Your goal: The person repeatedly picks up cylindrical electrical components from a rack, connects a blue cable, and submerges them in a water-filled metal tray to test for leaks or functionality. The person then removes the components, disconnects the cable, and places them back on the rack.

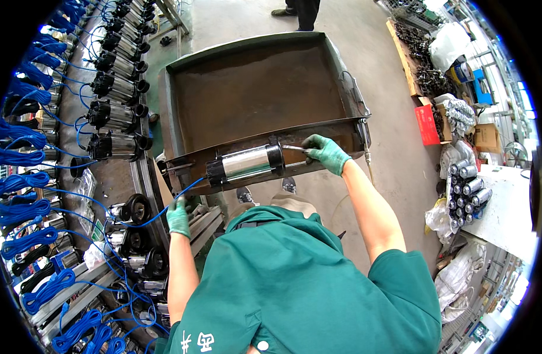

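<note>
A pump-like cylinder with a shiny metal body and black ends lies on its side across the near edge of the tank. My right hand, in a green glove, closes around the end of a short metal rod at the cylinder's right end. From the left end runs a blue cable. My left hand, also gloved in green, has its fingers closed on this cable, below and left of the cylinder.
The large metal tank has a brown inside, seemingly holding murky water. Rows of similar cylinders with coiled blue cables line the left. A hose hangs at the tank's right corner. Another person's legs stand beyond it. Boxes lie right.
</note>
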Action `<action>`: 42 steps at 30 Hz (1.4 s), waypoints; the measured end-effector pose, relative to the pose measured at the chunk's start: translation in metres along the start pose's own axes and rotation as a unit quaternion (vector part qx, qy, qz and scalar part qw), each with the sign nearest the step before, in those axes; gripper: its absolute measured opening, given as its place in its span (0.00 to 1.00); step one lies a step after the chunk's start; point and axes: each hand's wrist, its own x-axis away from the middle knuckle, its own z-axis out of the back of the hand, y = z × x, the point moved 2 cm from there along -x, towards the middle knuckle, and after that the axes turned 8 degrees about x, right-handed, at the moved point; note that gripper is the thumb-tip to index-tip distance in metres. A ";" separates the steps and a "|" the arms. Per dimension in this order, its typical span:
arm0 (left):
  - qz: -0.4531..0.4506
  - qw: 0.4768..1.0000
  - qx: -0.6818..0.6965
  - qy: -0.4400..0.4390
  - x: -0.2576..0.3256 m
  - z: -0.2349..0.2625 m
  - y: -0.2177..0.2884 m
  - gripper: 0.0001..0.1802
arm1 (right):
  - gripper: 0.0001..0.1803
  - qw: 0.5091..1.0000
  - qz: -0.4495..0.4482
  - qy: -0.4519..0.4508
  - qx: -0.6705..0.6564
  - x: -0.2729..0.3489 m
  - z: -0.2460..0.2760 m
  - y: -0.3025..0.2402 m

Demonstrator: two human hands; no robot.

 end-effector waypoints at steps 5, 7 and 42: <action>0.159 0.914 0.370 0.054 -0.047 0.054 -0.044 0.29 | 0.10 0.971 -0.008 0.207 -0.119 0.046 0.026 0.014; 0.163 0.875 0.455 0.035 -0.041 0.030 -0.012 0.22 | 0.09 0.925 -0.015 0.342 -0.163 0.068 0.046 0.031; -0.362 0.792 0.444 -0.210 0.139 0.017 0.237 0.19 | 0.15 0.806 0.100 0.254 0.524 0.024 -0.033 -0.053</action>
